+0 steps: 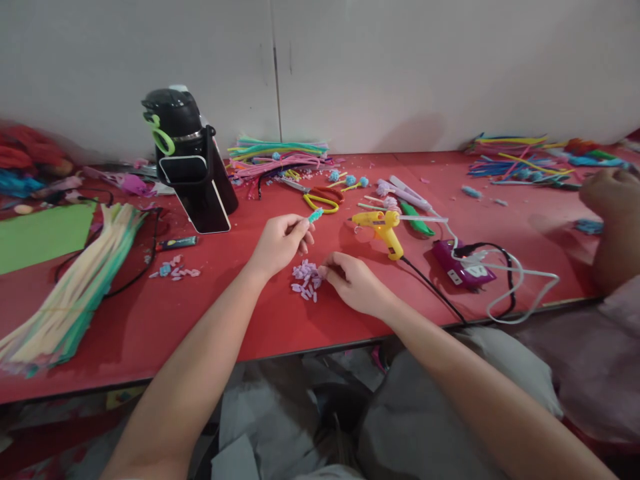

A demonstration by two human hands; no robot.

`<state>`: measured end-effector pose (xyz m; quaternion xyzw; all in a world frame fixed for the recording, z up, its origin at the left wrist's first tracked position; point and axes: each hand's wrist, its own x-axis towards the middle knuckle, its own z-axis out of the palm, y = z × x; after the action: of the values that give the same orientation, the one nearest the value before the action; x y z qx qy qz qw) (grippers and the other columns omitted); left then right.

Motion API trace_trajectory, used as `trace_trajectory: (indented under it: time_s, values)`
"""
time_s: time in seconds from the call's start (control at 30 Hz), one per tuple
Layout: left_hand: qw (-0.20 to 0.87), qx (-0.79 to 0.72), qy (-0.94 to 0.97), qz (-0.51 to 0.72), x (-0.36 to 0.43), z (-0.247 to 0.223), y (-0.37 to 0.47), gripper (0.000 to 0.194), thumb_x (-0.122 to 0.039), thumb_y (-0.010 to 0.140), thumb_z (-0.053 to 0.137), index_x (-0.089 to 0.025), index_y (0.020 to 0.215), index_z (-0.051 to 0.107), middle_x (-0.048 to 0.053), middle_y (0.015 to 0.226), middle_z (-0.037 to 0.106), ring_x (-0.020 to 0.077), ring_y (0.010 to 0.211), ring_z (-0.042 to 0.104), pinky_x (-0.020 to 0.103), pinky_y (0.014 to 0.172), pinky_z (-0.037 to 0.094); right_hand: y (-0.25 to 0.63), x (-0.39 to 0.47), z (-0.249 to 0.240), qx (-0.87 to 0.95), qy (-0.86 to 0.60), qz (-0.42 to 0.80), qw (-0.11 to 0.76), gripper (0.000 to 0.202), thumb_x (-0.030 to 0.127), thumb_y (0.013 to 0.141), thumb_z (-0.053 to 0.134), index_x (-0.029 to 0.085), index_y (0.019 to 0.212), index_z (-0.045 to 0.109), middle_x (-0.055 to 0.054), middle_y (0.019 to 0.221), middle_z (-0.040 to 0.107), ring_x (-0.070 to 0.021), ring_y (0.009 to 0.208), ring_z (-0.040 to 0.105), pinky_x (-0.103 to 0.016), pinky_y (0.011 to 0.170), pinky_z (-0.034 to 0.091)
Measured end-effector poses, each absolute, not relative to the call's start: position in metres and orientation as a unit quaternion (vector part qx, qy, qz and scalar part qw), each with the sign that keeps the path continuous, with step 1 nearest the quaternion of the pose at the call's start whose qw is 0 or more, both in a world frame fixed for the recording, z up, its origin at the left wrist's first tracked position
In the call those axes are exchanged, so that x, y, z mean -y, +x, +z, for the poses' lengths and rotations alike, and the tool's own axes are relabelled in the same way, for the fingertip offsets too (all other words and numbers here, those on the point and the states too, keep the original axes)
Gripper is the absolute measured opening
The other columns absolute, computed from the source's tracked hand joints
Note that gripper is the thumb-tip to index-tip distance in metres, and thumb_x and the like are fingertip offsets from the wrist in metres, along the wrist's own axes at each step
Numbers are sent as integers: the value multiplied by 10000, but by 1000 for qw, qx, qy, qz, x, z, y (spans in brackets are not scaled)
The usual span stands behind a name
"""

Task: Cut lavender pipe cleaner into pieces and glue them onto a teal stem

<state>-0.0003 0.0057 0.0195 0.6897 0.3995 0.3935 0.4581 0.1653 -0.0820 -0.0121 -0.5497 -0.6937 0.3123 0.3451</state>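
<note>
My left hand is closed in a pinch around a short teal pipe cleaner piece, held above the red table with its fuzzy tip pointing up and right. Just below lies a small pile of cut lilac pipe cleaner pieces. At the right edge of that pile is my right hand, thumb and forefinger brought together. Whatever may be between those fingertips is too small to make out. A yellow hot glue gun lies to the right, and scissors with red and yellow handles lie behind my hands.
A black bottle and a phone stand at back left. Bundled pipe cleaners lie at left, more behind. At right are a purple power strip, cords and another person's hand.
</note>
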Motion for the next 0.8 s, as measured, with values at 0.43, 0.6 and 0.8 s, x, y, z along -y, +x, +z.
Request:
trace_trajectory:
  time_s: [0.43, 0.6, 0.8]
  values:
    - [460, -395, 695, 387, -9, 14, -1, 226, -226, 986, 521, -136, 833, 660, 41, 713, 694, 76, 502, 585, 204, 490, 468, 188, 80, -11, 724, -551, 266, 318, 47, 224, 880, 629, 191, 850, 614, -43, 883, 668, -169, 785, 586, -311, 735, 439]
    - [460, -397, 696, 382, -10, 14, -1, 216, -210, 980, 524, -136, 828, 659, 38, 706, 692, 76, 501, 586, 206, 493, 472, 184, 79, -14, 746, -554, 255, 269, 91, 218, 846, 718, 176, 912, 672, -40, 909, 640, -148, 756, 558, -289, 704, 423]
    - [459, -397, 696, 383, -8, 15, 0, 226, -214, 980, 523, -140, 817, 660, 36, 699, 688, 78, 498, 582, 208, 494, 469, 180, 75, -16, 738, -563, 260, 266, 8, 182, 886, 665, 175, 882, 665, -40, 898, 648, -156, 780, 569, -293, 721, 425]
